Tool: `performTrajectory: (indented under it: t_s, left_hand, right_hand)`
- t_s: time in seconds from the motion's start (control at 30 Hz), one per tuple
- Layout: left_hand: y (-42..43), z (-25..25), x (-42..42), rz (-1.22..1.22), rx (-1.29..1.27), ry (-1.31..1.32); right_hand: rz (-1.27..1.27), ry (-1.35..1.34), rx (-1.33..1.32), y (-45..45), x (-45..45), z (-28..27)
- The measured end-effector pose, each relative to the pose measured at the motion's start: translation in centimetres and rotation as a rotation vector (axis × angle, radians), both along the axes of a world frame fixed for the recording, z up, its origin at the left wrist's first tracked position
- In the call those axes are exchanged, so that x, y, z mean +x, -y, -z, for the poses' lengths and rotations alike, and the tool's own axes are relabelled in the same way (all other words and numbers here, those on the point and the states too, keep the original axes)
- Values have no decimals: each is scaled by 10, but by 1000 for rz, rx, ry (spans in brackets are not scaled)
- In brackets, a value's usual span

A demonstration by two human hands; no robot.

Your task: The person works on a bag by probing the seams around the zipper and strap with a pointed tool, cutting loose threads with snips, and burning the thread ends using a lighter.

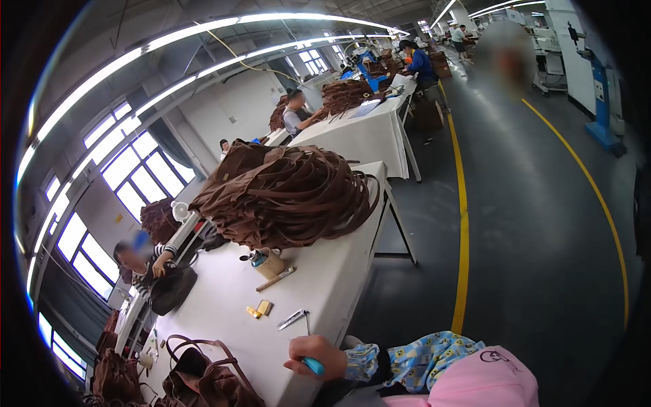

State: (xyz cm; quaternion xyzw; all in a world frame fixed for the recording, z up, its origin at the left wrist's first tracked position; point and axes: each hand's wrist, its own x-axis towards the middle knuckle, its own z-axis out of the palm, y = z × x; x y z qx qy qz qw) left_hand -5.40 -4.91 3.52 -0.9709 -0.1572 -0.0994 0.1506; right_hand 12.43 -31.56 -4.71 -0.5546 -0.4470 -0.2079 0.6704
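Observation:
At the table's near edge my right hand (317, 357) is closed around a blue-handled tool (313, 365). A thin dark shaft rises above the fist, seemingly part of this tool; its exact kind is unclear. Just beyond lie silver thread snips (292, 319). A brown bag (211, 381) with looped straps rests left of the hand, partly cut off by the frame's bottom. Patterned blue cloth (434, 353) sleeves the arm, and pink cloth (485, 380) with a dark drawing covers part of it. My left hand is out of sight.
On the white table (325, 288) are small yellow blocks (260, 309), a brush (276, 279), a tan container (268, 263) and a large heap of brown strapped bags (285, 193). Across the table a person (146, 268) handles a dark bag. Yellow lines (462, 237) mark the aisle.

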Motion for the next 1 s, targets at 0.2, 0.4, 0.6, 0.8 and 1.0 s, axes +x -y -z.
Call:
performTrajectory:
  t_s: [0.2,0.4,0.6,0.8,1.0]
  left_hand:
    - [40,0,53,119,-137,51]
    - [43,86,56,217,-500,319]
    - [0,73,34,181,-1169,159]
    - [-18,87,27,328,-1450,166]
    - [-25,83,22,284,-1596,155]
  right_hand:
    - [-44,24,-13,-7,3,-23]
    - [-443,258,41,-76,-19,-23]
    - [-641,-221,-126,-110,-12,45]
    - [-839,-170,-121,-111,-10,21]
    - [-1121,118,-130,-125,-18,-5]
